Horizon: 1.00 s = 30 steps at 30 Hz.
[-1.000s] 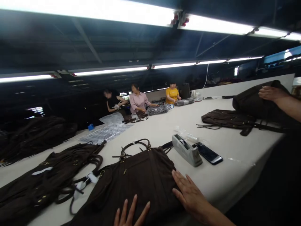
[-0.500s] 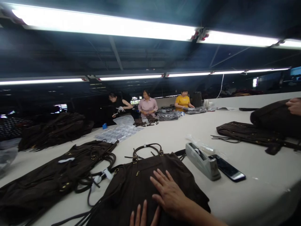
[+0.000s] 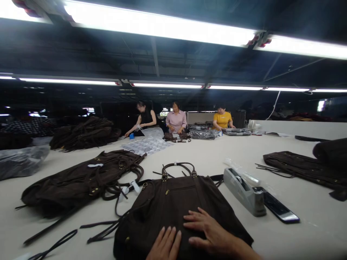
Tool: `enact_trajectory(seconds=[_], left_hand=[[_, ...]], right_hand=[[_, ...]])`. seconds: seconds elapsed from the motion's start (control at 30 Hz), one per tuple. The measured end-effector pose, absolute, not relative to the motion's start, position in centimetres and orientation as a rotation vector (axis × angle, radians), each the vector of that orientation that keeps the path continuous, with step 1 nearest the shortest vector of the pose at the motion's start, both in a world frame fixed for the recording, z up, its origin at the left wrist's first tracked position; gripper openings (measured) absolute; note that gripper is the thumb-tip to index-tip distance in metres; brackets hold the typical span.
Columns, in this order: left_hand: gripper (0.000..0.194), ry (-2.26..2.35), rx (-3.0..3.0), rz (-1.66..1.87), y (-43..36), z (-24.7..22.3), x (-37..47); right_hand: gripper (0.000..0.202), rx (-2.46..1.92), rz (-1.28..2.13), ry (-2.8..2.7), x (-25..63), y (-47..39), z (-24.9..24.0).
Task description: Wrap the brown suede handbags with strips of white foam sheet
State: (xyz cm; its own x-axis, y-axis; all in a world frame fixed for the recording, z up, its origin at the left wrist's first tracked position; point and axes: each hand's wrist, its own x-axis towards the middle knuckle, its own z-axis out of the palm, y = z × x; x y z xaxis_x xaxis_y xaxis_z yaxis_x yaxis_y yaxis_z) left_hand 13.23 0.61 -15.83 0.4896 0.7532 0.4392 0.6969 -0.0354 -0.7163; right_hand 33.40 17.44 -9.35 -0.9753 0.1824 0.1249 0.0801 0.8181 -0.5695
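Observation:
A dark brown handbag [image 3: 173, 213] lies flat on the white table in front of me, its looped handles pointing away and a zipped pocket facing up. My left hand [image 3: 165, 245] rests on the lower part of the bag, fingers stretched out. Beside it, my right hand [image 3: 207, 229] lies on the bag's right half with fingers spread. Neither hand grips anything. Dark straps and cords trail from the bag's left side, near white tags [image 3: 135, 186].
To the right stand a grey tape dispenser [image 3: 244, 191] and a phone [image 3: 276, 205]. Another brown bag [image 3: 78, 180] lies at left, with a pile of bags [image 3: 85, 133] behind. More bags [image 3: 300, 168] lie at right. Several co-workers stand across the table [image 3: 206, 151].
My view has turned left and the bag shows more fully. My right hand has slid down the bag, and my left hand has come further into view. The co-worker's hand at right is gone.

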Motion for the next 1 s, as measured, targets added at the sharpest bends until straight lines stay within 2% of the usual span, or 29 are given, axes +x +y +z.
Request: enact_trajectory(seconds=[0.13,0.3,0.47,0.57,0.63,0.7,0.77,0.87,1.0], left_hand=[[0.069,-1.655,-1.978,0.040,-0.5,-10.7,13.7],[0.045,-2.442,-2.041,-0.243,-1.2,-5.9,14.3],[0.039,-2.572,-2.108,-0.409,-1.0,-4.4,13.8],[0.032,-2.544,-2.131,-0.532,-0.5,-4.7,13.8],[0.025,-2.421,-2.097,-0.654,0.1,-5.8,13.9],[0.028,-2.094,-2.029,-0.699,0.7,-7.4,13.8],[0.033,-1.655,-1.954,-0.610,1.1,-9.1,13.4],[0.031,-1.203,-1.950,-0.381,0.4,-10.5,12.2],[0.033,-1.273,-1.949,-0.216,-2.1,-10.5,8.9]], right_hand=[[0.074,-0.162,0.924,-2.876,34.2,17.6,-9.3],[0.069,-0.246,0.719,-2.911,34.4,16.8,-10.1],[0.033,-0.305,0.355,-2.814,34.0,16.1,-10.6],[0.018,-0.296,0.145,-2.752,33.3,16.4,-10.7],[0.025,-0.231,0.006,-2.690,32.8,16.5,-11.2],[0.034,-0.151,-0.127,-2.610,32.5,16.5,-12.1],[0.041,-0.110,-0.210,-2.554,32.5,16.2,-12.9],[0.052,-0.139,-0.223,-2.616,33.2,15.7,-13.2],[0.066,-0.180,-0.034,-2.901,33.7,16.4,-11.4]])
